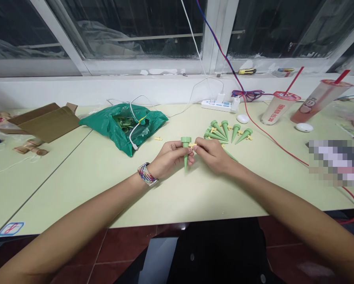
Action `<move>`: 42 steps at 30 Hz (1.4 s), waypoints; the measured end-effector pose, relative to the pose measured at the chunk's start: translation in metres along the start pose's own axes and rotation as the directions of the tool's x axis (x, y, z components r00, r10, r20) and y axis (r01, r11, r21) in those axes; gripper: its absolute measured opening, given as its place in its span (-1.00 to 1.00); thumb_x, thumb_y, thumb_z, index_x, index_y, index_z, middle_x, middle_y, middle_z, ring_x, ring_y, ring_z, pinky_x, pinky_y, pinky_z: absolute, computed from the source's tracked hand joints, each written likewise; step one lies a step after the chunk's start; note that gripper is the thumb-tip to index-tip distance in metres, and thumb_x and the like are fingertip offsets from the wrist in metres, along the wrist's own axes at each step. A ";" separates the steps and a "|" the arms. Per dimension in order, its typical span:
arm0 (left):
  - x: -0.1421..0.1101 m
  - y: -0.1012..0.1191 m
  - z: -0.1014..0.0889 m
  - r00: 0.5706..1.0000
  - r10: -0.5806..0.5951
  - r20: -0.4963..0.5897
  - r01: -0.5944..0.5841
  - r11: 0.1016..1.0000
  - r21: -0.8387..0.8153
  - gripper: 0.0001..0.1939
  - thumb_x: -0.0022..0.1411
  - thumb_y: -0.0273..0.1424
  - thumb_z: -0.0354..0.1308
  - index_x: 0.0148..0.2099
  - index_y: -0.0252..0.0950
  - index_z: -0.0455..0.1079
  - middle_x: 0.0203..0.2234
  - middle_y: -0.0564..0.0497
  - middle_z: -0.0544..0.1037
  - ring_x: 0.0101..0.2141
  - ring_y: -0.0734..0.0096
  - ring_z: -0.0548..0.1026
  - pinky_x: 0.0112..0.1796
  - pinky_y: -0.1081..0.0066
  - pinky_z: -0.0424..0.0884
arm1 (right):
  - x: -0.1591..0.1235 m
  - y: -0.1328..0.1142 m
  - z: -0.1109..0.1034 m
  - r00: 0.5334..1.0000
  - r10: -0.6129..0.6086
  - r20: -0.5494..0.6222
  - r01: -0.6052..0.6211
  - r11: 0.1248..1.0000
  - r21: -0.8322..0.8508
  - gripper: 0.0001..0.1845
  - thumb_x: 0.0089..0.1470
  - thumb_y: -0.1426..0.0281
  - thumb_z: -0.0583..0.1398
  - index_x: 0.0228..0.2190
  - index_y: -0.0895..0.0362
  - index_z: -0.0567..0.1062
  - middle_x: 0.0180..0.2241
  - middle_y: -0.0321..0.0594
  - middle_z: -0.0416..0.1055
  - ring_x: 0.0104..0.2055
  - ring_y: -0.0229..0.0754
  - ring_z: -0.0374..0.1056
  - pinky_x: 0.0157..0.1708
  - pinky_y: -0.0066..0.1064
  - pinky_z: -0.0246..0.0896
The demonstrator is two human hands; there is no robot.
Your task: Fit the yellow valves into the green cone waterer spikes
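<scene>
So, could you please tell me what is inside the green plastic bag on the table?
The green plastic bag shows green plastic pieces at its mouth, under a white cable; anything deeper is hidden.

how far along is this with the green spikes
Several green plastic spikes lie grouped on the table, yellow pieces beside them. In hand: the left hand holds a spike while the right hand pinches a small yellow piece at it. Left: green pieces in the green plastic bag.

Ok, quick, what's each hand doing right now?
Left hand: closed, holding a green plastic spike.
Right hand: closed, pinching a small yellow peg.
</scene>
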State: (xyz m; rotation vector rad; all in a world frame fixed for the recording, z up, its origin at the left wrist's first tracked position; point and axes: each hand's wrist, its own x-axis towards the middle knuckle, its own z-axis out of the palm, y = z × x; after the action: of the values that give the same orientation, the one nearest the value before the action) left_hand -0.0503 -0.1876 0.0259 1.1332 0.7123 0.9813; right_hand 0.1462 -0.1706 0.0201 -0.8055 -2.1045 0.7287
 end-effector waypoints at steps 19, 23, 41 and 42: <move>-0.007 0.000 0.002 0.871 0.488 -0.050 -0.340 0.675 0.655 -0.85 0.14 -0.40 0.36 -0.35 -0.31 0.45 -0.50 0.04 0.52 -0.47 0.46 0.51 -0.44 0.47 0.44 | 0.007 -0.017 -0.001 0.871 0.330 0.364 -0.492 0.597 0.634 -0.59 0.31 0.24 0.04 -0.56 0.04 0.08 -0.66 -0.51 -0.15 -0.64 -0.35 -0.30 -0.61 -0.43 -0.29; -0.003 0.002 -0.001 0.985 0.169 -0.033 -0.152 0.945 0.288 -0.82 0.20 -0.33 0.36 -0.26 -0.37 0.53 -0.46 -0.03 0.60 -0.47 0.38 0.59 -0.37 0.39 0.55 | 0.000 -0.014 0.006 0.996 0.093 -0.007 -0.093 0.996 0.019 -0.69 0.38 0.26 0.00 -0.42 0.08 0.26 -0.53 -0.31 0.30 -0.50 -0.25 0.10 -0.45 -0.40 -0.10; -0.004 0.007 -0.001 0.988 0.152 -0.027 -0.140 0.956 0.257 -0.72 0.16 -0.25 0.45 -0.28 -0.38 0.54 -0.55 0.01 0.55 -0.57 0.49 0.47 -0.55 0.50 0.41 | 0.000 -0.021 0.018 0.973 0.229 -0.014 -0.192 0.846 0.497 -0.67 0.35 0.25 0.04 -0.47 0.07 0.27 -0.65 -0.46 0.09 -0.57 -0.30 0.07 -0.49 -0.43 -0.02; -0.005 0.007 0.000 0.986 0.161 -0.036 -0.145 0.950 0.276 -0.70 0.15 -0.24 0.46 -0.28 -0.38 0.54 -0.55 0.01 0.54 -0.58 0.50 0.46 -0.55 0.50 0.41 | 0.001 -0.021 0.019 0.962 0.272 0.008 -0.228 0.790 0.569 -0.68 0.32 0.25 0.07 -0.48 0.07 0.26 -0.65 -0.48 0.03 -0.61 -0.32 -0.02 -0.55 -0.44 -0.10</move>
State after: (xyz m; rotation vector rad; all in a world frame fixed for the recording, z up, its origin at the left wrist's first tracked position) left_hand -0.0543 -0.1908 0.0328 1.4225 0.8342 1.0725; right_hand 0.1238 -0.1879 0.0251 -0.7584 -1.5836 1.3671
